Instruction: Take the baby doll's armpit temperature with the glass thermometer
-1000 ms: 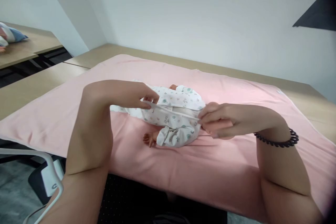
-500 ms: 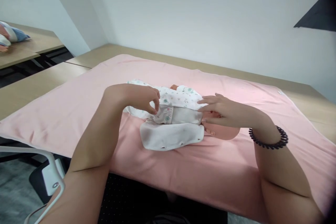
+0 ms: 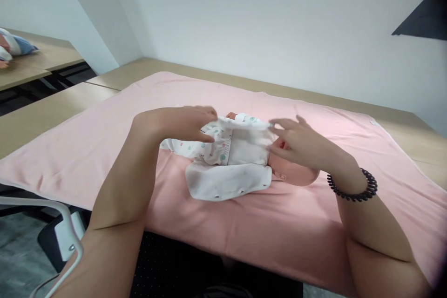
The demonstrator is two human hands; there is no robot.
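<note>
A baby doll point(image 3: 296, 174) lies on a pink blanket point(image 3: 244, 223), head to the right, dressed in a white patterned romper point(image 3: 213, 146). One front flap of the romper lies opened toward me point(image 3: 228, 181), showing its plain inside and snaps. My left hand point(image 3: 185, 123) pinches the other flap's edge at the doll's waist. My right hand point(image 3: 302, 144), a black coil band on its wrist, holds the same flap near the doll's chest, lifting it away from me. A small doll hand point(image 3: 230, 115) shows beyond the flap.
The blanket covers a wooden table point(image 3: 45, 111) against a white wall. A chair's white armrest point(image 3: 66, 233) stands at the lower left. Another table with folded cloth point(image 3: 14, 46) is at the far left.
The near flap was folded down toward me, covering the doll's legs. Both hands then took the far flap and are lifting it up and away.
</note>
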